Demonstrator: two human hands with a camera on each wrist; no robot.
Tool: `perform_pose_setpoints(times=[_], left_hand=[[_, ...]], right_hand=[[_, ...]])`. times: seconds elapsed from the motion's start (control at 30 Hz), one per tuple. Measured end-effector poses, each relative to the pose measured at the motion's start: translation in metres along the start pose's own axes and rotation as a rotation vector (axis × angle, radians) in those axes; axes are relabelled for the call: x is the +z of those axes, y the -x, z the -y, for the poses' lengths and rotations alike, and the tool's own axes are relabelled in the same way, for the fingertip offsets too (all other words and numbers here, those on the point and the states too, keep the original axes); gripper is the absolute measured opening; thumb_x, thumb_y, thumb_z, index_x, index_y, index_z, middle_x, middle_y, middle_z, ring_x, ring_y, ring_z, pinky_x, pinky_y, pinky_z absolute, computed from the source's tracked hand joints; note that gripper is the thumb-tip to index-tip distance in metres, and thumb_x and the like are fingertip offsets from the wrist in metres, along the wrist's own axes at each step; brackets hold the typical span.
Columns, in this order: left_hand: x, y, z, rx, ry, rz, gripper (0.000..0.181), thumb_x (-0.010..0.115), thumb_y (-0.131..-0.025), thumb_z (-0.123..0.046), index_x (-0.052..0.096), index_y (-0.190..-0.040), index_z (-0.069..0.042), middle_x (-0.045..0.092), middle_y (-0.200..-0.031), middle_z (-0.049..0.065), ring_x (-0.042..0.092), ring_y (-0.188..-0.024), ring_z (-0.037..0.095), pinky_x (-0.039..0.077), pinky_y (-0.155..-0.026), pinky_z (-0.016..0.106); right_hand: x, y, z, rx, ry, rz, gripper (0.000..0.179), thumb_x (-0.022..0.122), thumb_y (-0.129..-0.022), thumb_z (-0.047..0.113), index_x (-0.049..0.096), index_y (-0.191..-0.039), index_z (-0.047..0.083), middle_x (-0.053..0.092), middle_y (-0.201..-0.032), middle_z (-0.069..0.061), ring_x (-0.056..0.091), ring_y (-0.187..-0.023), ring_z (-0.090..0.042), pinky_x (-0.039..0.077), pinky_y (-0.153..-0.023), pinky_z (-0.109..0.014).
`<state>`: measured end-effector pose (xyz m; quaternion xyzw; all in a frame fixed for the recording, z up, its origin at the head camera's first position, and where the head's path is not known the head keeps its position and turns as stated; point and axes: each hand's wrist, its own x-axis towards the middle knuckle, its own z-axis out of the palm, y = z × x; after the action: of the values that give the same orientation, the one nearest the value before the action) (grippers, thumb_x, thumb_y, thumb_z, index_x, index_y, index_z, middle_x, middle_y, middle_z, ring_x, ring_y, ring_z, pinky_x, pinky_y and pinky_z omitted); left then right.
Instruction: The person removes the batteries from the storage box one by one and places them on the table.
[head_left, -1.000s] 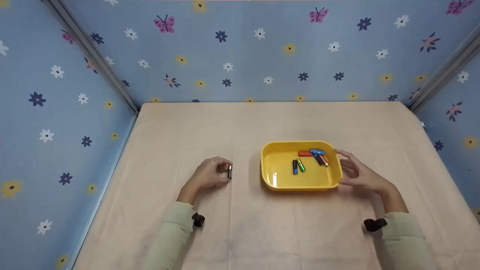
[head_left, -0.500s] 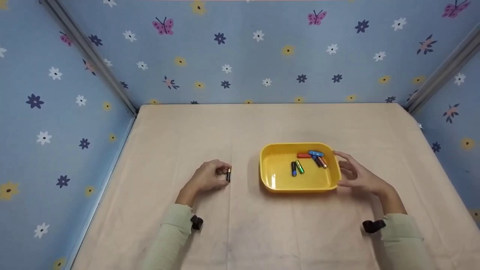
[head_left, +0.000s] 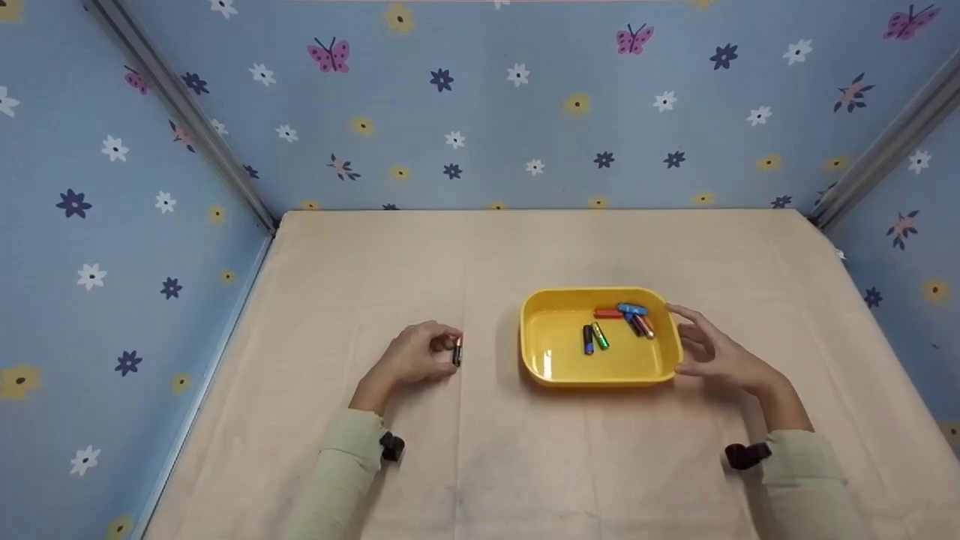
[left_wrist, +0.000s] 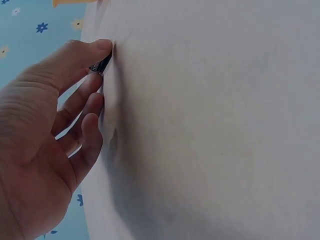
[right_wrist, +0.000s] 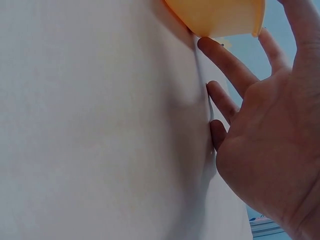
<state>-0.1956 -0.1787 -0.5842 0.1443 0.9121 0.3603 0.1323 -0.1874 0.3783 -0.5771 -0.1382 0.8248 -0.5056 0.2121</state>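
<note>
Between thumb and fingers my left hand (head_left: 417, 354) pinches a black battery with a copper-coloured end (head_left: 457, 352), low at the cloth left of the yellow tray. The left wrist view shows only a dark piece of that battery (left_wrist: 100, 65) past the thumb. My right hand (head_left: 726, 355) lies at the right end of the yellow tray (head_left: 555, 381), fingers spread and fingertips at its wall. Inside the tray are several batteries: a black-and-blue one (head_left: 588, 340), a green one (head_left: 600, 336), and a cluster with a red one (head_left: 607, 313) and a light blue one (head_left: 632, 309).
A beige cloth (head_left: 360, 262) covers the table. Blue flowered panels (head_left: 495, 112) stand at the back and both sides, with metal posts at the corners. Each wrist carries a small black camera, such as the right one (head_left: 748, 455).
Both hands keep their places, the left one still pinching the battery. The whole head view has shifted down slightly. Tray and loose batteries stay as they were.
</note>
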Motion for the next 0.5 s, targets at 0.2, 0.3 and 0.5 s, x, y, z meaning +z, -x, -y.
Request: perform_pose_setpoints(times=[0.2,0.3,0.5], left_hand=[[-0.008,0.001,-0.003,0.019,-0.021,-0.021,0.053,0.095,-0.088,-0.016,0.078,-0.137,-0.009,0.079,-0.115,0.007,0.071,-0.109,0.023,0.058,-0.104,0.047],[-0.014,0.001,-0.008,0.033,-0.015,-0.018,0.051,0.091,-0.09,-0.016,0.078,-0.139,-0.008,0.079,-0.116,0.01,0.073,-0.108,0.027,0.059,-0.1,0.048],[-0.025,-0.005,-0.017,0.056,-0.043,-0.007,0.049,0.086,-0.093,-0.014,0.077,-0.141,-0.007,0.08,-0.117,0.013,0.074,-0.109,0.031,0.06,-0.096,0.048]], right_hand=[[0.003,0.0,0.0,0.017,-0.009,0.005,0.104,0.083,-0.102,0.019,0.017,-0.181,0.029,0.031,-0.186,-0.021,0.028,-0.171,-0.053,0.017,-0.13,-0.085],[0.003,-0.001,0.001,0.016,-0.016,0.007,0.103,0.083,-0.102,0.019,0.017,-0.181,0.028,0.03,-0.186,-0.021,0.028,-0.171,-0.053,0.016,-0.13,-0.086],[-0.001,0.0,0.001,0.009,-0.018,0.011,0.102,0.082,-0.103,0.017,0.017,-0.181,0.027,0.031,-0.185,-0.022,0.028,-0.171,-0.053,0.013,-0.13,-0.088]])
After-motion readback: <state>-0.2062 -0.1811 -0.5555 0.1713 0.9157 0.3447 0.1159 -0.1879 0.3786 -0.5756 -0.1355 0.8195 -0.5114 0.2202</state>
